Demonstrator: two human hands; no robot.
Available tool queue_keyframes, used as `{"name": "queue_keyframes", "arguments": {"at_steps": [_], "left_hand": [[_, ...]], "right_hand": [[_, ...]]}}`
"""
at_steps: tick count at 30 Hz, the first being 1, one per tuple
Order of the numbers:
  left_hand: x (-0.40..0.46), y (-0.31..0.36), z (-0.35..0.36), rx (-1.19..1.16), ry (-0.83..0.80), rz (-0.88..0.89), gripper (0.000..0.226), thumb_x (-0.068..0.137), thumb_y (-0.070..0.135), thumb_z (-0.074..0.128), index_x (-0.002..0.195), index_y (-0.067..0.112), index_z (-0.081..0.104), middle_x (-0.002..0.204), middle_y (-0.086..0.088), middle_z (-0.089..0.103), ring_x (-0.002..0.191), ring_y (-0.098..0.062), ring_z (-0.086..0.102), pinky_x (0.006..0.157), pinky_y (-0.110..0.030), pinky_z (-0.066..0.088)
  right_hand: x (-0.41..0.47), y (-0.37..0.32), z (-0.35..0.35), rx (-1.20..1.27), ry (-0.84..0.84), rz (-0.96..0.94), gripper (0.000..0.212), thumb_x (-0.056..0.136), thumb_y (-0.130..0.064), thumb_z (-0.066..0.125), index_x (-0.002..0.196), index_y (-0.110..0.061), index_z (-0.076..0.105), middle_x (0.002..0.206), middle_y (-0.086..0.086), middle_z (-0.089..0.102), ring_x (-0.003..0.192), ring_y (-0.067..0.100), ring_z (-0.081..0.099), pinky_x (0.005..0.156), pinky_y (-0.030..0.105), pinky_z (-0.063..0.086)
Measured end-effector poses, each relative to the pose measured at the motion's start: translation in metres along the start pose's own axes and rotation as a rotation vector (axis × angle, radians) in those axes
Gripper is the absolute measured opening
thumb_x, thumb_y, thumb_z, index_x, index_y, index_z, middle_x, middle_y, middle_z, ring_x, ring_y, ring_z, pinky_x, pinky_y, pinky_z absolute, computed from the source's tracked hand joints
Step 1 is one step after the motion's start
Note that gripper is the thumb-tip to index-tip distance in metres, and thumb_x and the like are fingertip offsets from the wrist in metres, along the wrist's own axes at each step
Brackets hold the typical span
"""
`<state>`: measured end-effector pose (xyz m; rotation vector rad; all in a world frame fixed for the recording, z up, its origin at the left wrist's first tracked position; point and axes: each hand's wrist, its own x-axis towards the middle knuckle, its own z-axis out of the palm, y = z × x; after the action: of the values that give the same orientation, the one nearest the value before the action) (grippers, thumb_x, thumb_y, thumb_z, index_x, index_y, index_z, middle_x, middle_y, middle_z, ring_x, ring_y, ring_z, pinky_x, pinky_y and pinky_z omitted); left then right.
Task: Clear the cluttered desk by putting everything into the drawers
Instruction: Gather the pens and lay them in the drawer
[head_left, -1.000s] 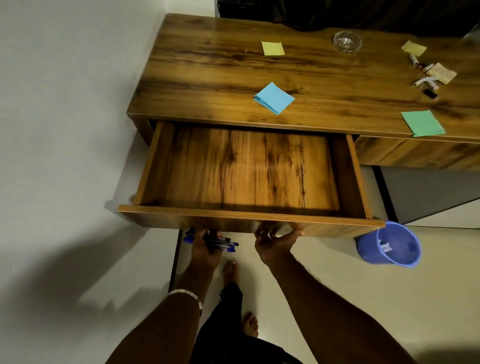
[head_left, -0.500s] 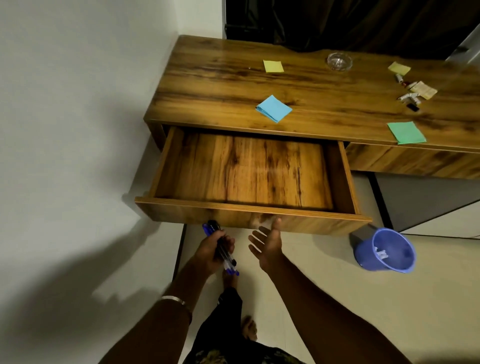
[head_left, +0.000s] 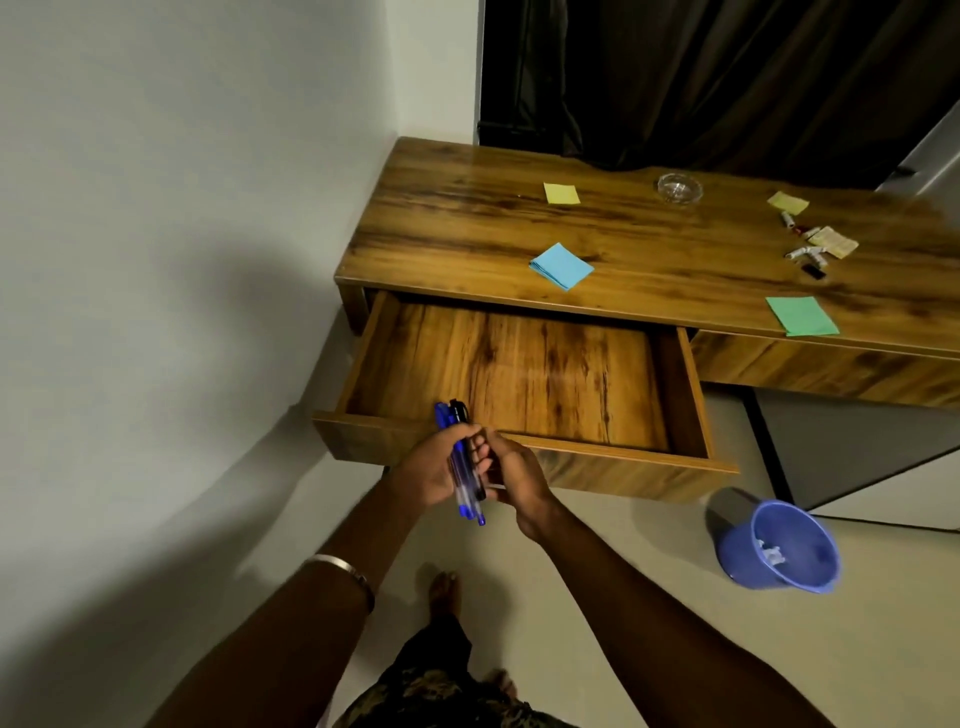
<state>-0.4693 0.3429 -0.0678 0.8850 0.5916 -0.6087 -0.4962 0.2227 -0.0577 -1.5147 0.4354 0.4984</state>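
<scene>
Blue and black pens (head_left: 464, 464), bundled together, stand nearly upright in the left hand (head_left: 428, 470), whose fingers curl around their middle; the capped ends rise above the drawer's front edge and the tips point down toward the floor. No writing on the pens can be read. The right hand (head_left: 514, 480) meets the left from the other side, its fingers curled against the same bundle and pinching it. Both forearms reach forward from the lower edge of the view, and a metal bangle (head_left: 347, 571) circles the left wrist.

Just behind the hands, the left drawer (head_left: 519, 371) of the wooden surface (head_left: 467, 234) is pulled fully out, showing its bare wood bottom. On the surface lie a blue pad of notes (head_left: 561, 266) near the front edge, a yellow note (head_left: 561, 193) further back, a green pad (head_left: 801, 316) to the right, a clear glass dish (head_left: 679, 188), another yellow note (head_left: 788, 201), and a cluster of small items (head_left: 815, 247) too small to identify. A blue plastic bin (head_left: 779, 545) stands tilted on the floor to the right, well apart from the hands. A dark curtain (head_left: 727, 78) hangs behind the surface.
</scene>
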Motion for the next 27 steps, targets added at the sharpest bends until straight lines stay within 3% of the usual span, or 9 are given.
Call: {"name": "queue_keyframes", "arguments": {"at_steps": [3,6,10,13,16,19,24,27], "left_hand": [[0.002,0.027,0.003,0.081,-0.050,0.007,0.013,0.090,0.020,0.059,0.088,0.008,0.063,0.077,-0.005,0.062,0.069,-0.015,0.063,0.087,-0.036,0.054],[0.006,0.050,0.006,0.168,-0.081,0.030,0.019,0.094,0.019,0.050,0.100,0.003,0.058,0.082,-0.011,0.061,0.078,-0.023,0.061,0.100,-0.049,0.043],[0.016,0.080,0.010,0.225,-0.071,0.060,0.016,0.096,0.012,0.045,0.101,0.003,0.056,0.084,-0.013,0.061,0.077,-0.024,0.060,0.079,-0.040,0.051],[0.034,0.106,0.006,0.274,-0.046,0.036,0.014,0.095,0.012,0.048,0.100,0.004,0.058,0.085,-0.013,0.063,0.075,-0.024,0.063,0.072,-0.040,0.055],[0.053,0.131,-0.001,0.298,-0.038,-0.014,0.012,0.095,0.010,0.049,0.097,0.001,0.057,0.082,-0.017,0.065,0.068,-0.027,0.068,0.062,-0.045,0.060],[0.072,0.149,-0.010,0.309,-0.013,-0.065,0.012,0.096,0.009,0.048,0.091,0.001,0.055,0.066,-0.014,0.069,0.058,-0.025,0.070,0.055,-0.042,0.060],[0.092,0.167,-0.025,0.354,0.069,-0.087,0.013,0.097,0.011,0.048,0.089,0.005,0.057,0.062,-0.010,0.069,0.050,-0.018,0.068,0.048,-0.030,0.057],[0.102,0.172,-0.033,0.374,0.138,-0.069,0.012,0.095,0.012,0.052,0.091,0.008,0.062,0.080,-0.007,0.065,0.064,-0.015,0.065,0.058,-0.027,0.055]], "right_hand": [[0.007,-0.021,0.004,-0.005,-0.024,-0.051,0.032,0.095,-0.048,0.049,0.082,-0.022,0.064,0.068,0.000,0.057,0.061,0.012,0.052,0.056,0.023,0.042],[0.021,-0.037,0.009,-0.021,-0.040,-0.114,0.035,0.096,-0.047,0.048,0.076,-0.020,0.059,0.066,-0.001,0.059,0.060,0.012,0.055,0.057,0.024,0.043],[0.050,-0.055,0.015,-0.021,-0.039,-0.137,0.029,0.096,-0.039,0.053,0.092,-0.014,0.067,0.082,0.000,0.072,0.073,0.012,0.067,0.063,0.023,0.051],[0.078,-0.068,0.025,-0.031,-0.036,-0.122,0.022,0.095,-0.029,0.056,0.102,-0.013,0.068,0.093,0.004,0.074,0.084,0.017,0.070,0.073,0.031,0.056],[0.102,-0.082,0.034,-0.057,-0.013,-0.131,0.015,0.096,-0.020,0.055,0.101,-0.012,0.067,0.084,0.005,0.070,0.068,0.013,0.066,0.055,0.023,0.053],[0.122,-0.093,0.043,-0.087,-0.005,-0.129,0.012,0.094,-0.011,0.058,0.089,-0.017,0.066,0.082,0.006,0.070,0.060,0.010,0.067,0.055,0.024,0.057],[0.153,-0.100,0.055,-0.193,0.009,-0.075,0.006,0.093,-0.011,0.060,0.093,-0.015,0.065,0.083,0.005,0.070,0.065,0.015,0.069,0.053,0.026,0.058],[0.168,-0.096,0.061,-0.286,0.052,-0.103,0.013,0.091,-0.017,0.064,0.099,-0.007,0.068,0.085,0.006,0.072,0.068,0.011,0.067,0.054,0.017,0.053]]}}
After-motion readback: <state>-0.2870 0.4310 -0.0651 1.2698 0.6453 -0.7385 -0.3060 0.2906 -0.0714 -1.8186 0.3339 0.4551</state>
